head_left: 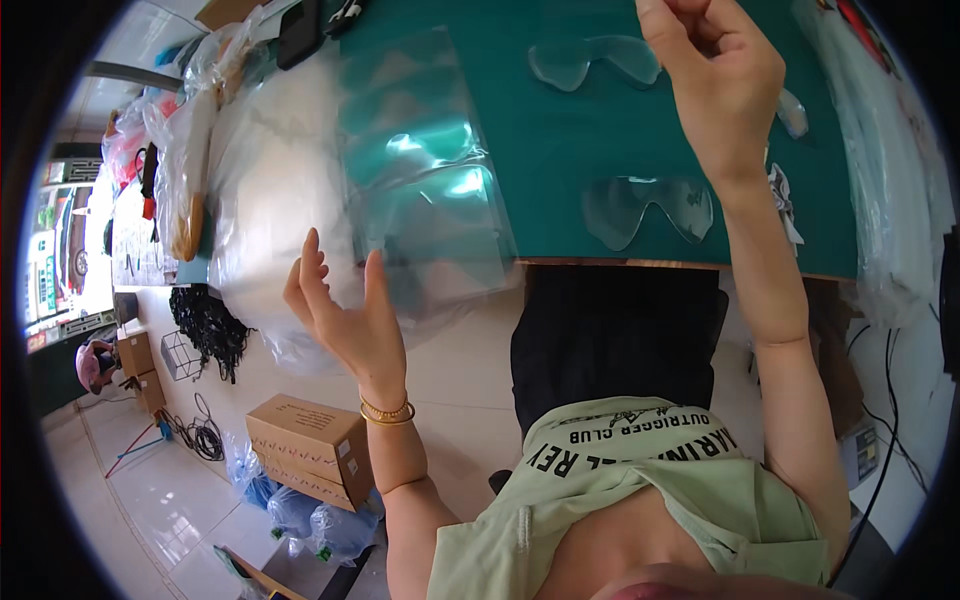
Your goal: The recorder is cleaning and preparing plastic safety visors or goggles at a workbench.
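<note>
My left hand (345, 318) is raised by the near edge of the table, thumb and fingers apart, with nothing in it. It is nearest to a pile of clear plastic sleeves (430, 215). My right hand (722, 85) is over the far right of the green table, fingers curled in and partly cut off by the upper edge; whatever they hold cannot be made out. A clear goggle-shaped lens (562, 62) lies left of that hand. Closer to me, another clear lens (612, 212) rests flat near the table's front edge.
White plastic film (280, 165) covers the table's left part, with a black phone (300, 36) behind it. Clear plastic wrap (890, 170) hangs along the right side. A crumpled white scrap (784, 200) lies right of my forearm. Cardboard boxes (300, 445) stand on the floor.
</note>
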Demonstrator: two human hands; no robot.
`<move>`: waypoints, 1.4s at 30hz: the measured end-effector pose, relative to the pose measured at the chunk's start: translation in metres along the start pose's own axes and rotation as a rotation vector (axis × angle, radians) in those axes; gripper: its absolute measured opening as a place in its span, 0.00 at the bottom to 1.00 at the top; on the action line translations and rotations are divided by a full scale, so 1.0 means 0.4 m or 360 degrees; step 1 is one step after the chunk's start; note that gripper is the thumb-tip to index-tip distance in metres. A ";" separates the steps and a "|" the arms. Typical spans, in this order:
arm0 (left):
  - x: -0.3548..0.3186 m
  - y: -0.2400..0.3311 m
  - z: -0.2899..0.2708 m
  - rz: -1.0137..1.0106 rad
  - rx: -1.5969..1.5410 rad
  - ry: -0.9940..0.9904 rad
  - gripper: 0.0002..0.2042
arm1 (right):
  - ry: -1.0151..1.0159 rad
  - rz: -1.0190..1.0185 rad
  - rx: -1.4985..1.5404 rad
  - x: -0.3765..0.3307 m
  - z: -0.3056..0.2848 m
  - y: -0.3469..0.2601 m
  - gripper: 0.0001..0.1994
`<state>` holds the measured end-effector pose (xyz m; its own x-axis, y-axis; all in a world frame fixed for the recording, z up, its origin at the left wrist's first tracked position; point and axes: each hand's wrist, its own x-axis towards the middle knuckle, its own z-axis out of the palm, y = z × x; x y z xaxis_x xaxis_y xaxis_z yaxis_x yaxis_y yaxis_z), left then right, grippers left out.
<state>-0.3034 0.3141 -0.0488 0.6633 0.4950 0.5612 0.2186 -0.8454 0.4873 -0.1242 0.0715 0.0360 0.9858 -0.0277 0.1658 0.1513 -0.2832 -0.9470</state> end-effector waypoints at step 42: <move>-0.065 0.317 0.175 -0.0621 -0.1131 -0.1081 0.12 | -0.0316 0.0625 -0.0053 -0.219 -0.267 0.233 0.09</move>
<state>-0.2427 0.1802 -0.0485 0.9466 0.3052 -0.1040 0.1796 -0.2311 0.9562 -0.2044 -0.0547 -0.0376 0.9635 0.0446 -0.2639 -0.2366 -0.3190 -0.9177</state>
